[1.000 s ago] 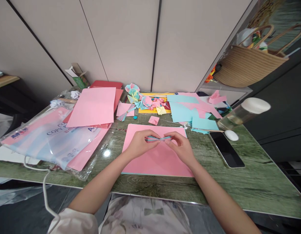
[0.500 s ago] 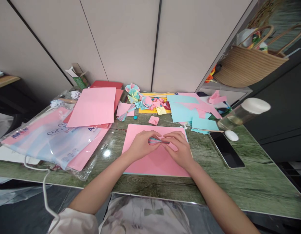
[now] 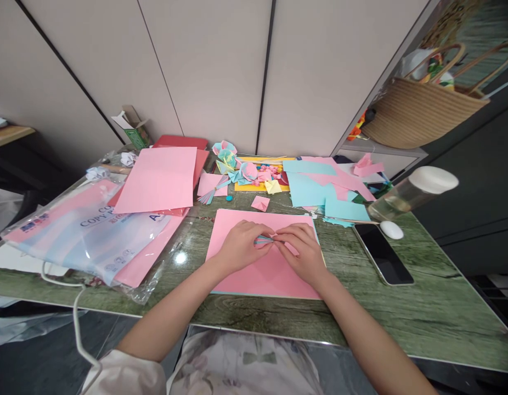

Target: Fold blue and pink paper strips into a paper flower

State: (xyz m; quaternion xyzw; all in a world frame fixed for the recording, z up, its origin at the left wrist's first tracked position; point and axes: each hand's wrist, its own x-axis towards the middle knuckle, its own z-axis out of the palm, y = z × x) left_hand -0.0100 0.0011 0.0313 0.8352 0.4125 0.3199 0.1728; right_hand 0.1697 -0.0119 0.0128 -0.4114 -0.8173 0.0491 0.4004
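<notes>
Above a smooth pink paper sheet [image 3: 266,281] laid flat on the glossy, wood-grained green bench [image 3: 422,312], we hold a small bundle of pleated paper [image 3: 262,240], its narrow blue and pink folds pressed into a slim fan. Our left hand [image 3: 240,247] curls around the folds, thumb and fingertips narrowed onto them; our right hand [image 3: 302,251] pinches near the bundle's middle, its fingers largely hiding that side. Just beyond the sheet, we see a creased pink square [image 3: 260,203] and crumpled, petal-like paper flowers [image 3: 237,167]. A glassy-black phone [image 3: 383,254] lies at right, a crinkled clear plastic packet [image 3: 93,230] at left.
</notes>
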